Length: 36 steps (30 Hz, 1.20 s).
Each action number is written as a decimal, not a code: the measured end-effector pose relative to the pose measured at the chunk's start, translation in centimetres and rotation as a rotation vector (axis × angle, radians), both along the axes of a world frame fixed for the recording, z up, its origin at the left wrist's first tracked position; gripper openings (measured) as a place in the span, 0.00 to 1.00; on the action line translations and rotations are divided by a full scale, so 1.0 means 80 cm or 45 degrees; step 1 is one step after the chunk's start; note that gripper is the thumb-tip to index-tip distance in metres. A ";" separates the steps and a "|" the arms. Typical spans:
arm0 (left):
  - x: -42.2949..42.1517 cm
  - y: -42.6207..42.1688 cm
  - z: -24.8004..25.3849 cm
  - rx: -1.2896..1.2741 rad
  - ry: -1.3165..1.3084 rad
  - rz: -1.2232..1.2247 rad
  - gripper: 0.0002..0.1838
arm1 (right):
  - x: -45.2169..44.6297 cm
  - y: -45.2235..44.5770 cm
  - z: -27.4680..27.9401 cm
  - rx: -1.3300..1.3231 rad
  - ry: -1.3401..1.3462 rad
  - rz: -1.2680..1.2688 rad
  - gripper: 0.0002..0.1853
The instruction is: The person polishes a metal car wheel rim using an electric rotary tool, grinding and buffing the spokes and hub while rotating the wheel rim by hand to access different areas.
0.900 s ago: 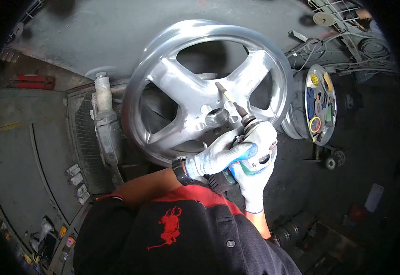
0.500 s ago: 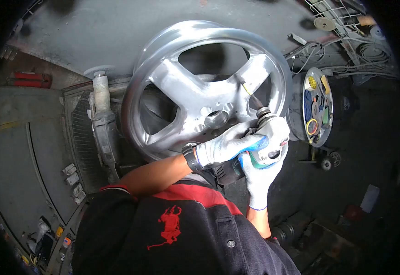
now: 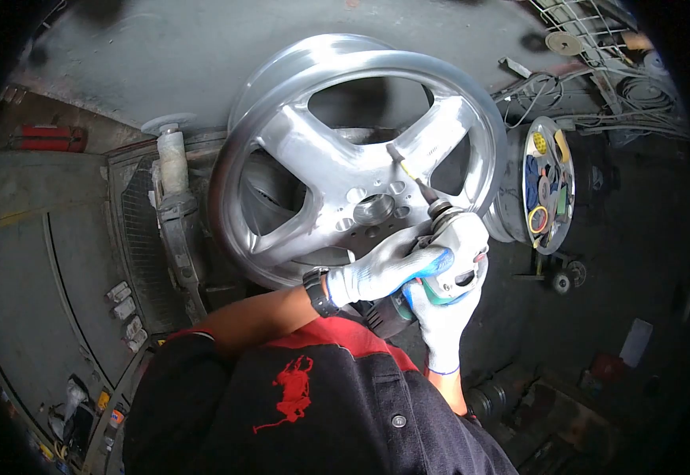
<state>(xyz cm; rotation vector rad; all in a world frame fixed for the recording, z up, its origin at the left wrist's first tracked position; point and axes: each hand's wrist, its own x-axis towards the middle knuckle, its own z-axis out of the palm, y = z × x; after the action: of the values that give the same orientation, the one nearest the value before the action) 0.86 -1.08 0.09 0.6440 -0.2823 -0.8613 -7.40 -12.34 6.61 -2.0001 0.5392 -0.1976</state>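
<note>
Bare-metal wheel rim is standing in front of the wearer, its spoked face turning toward the camera and its bolt holes ringing the central bore. Power tool is sitting just in front of the rim's lower right part, its slim shaft slanting up and left. Dark tip is lying over the inner end of the upper right spoke; contact with the metal cannot be confirmed from this angle. Left hand, gloved white with blue on the thumb, is gripping the tool from the left, near its neck; a black watch is circling that wrist. Right hand, gloved alike, is closing around the tool body from below and right. Wearer's black shirt is filling the lower foreground, a red emblem showing on it. Farther left, a second tool is standing upright, a pale disc topping it. Right of the rim, another wheel is holding small items, among them a yellow ring and a green piece. Beyond, grey cables are lying coiled near a wire rack.
</note>
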 end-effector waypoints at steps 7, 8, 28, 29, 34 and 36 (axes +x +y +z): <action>0.023 -0.010 0.001 -0.199 0.105 -0.168 0.36 | 0.009 -0.001 0.006 -0.287 -0.051 -0.019 0.62; 0.022 -0.009 -0.004 -0.199 0.106 -0.168 0.36 | 0.007 0.000 0.003 -0.336 -0.061 -0.002 0.61; 0.028 0.006 0.009 -0.073 0.014 -0.180 0.38 | 0.013 0.006 0.005 -0.377 -0.105 0.012 0.57; 0.026 0.006 0.004 -0.077 0.004 -0.164 0.38 | 0.014 0.008 0.006 -0.329 -0.112 0.012 0.56; 0.003 0.010 -0.018 -0.156 0.072 -0.044 0.33 | 0.011 0.017 0.008 -0.145 -0.011 0.031 0.58; -0.002 0.014 -0.017 -0.158 0.087 0.031 0.32 | 0.010 0.017 0.007 -0.236 -0.014 0.083 0.56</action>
<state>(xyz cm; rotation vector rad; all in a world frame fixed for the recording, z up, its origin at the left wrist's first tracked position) 0.68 0.03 -1.29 0.5009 -0.2638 -0.8341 -6.56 -11.02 7.20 -2.1922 0.4614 -0.2255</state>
